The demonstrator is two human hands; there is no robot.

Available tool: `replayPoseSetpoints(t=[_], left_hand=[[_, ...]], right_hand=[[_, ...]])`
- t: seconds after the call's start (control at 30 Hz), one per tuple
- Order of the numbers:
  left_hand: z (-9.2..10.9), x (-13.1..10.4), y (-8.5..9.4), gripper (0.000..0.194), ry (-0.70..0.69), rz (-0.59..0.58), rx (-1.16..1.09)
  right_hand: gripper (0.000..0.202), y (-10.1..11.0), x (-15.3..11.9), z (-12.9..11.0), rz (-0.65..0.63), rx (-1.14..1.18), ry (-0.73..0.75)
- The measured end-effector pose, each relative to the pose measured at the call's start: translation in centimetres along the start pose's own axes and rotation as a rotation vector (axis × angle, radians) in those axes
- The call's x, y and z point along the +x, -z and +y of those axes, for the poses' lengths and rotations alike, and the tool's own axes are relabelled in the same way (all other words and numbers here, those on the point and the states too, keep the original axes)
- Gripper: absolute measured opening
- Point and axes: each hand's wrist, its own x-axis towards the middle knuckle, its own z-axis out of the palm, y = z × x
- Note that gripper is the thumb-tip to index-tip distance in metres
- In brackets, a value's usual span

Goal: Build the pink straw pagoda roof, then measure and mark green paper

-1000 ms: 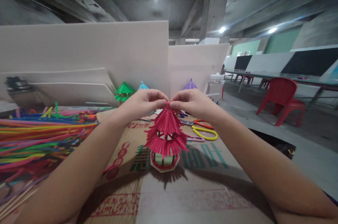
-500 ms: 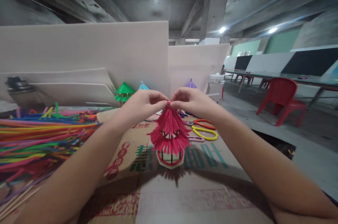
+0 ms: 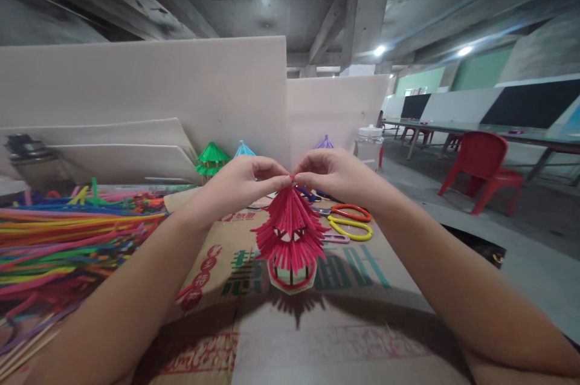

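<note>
A red two-tiered model pavilion (image 3: 292, 237) stands on the printed cardboard (image 3: 357, 312), its fringed roofs above dark posts and an octagonal base. At its peak, my left hand (image 3: 254, 178) pinches the small red tip between thumb and forefinger. My right hand (image 3: 328, 174) closes on the same tip from the other side, fingertips almost touching those of the left. Just what the fingertips cover at the peak is hidden. Behind the pavilion on the right lie scissors with orange and yellow handles (image 3: 351, 229) and a pink-handled cutter (image 3: 338, 239).
Many coloured pipe cleaners (image 3: 81, 240) are heaped at the left, near thin wooden sticks (image 3: 27, 349). Green (image 3: 212, 158), blue (image 3: 243, 148) and purple (image 3: 325, 142) model roofs stand behind my hands. A clear jar (image 3: 369, 146) is at the back right; white boards (image 3: 145, 89) rise behind.
The pavilion's top has tipped slightly towards me, and its base sits a little lower in view. Both hands keep their pinch at the peak.
</note>
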Motion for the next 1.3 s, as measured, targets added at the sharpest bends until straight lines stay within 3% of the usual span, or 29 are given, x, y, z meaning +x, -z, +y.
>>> replayPoseSetpoints(t=[0.3,0.4,0.6,0.83,1.3], left_hand=[[0.0,0.1,-0.2,0.028,-0.011,0.010,-0.016],[-0.2,0.2,-0.2,0.029,-0.004,0.007,-0.047],[-0.7,0.2,-0.5,0.034,-0.010,0.013,-0.037],[-0.3,0.4,-1.1,0.032,-0.025,0.067,-0.014],[-0.3,0.1,-0.6,0.029,-0.075,0.010,0.022]], right_hand=[[0.011,0.2,-1.0,-1.7,0.037,-0.150,0.048],[0.013,0.5,-1.2,-1.9,-0.004,-0.176,0.059],[0.012,0.5,-0.3,-0.7,-0.059,0.042,-0.044],[0.027,-0.1,0.5,0.5,-0.115,0.267,-0.014],[0.024,-0.2,0.5,0.6,-0.069,0.229,-0.011]])
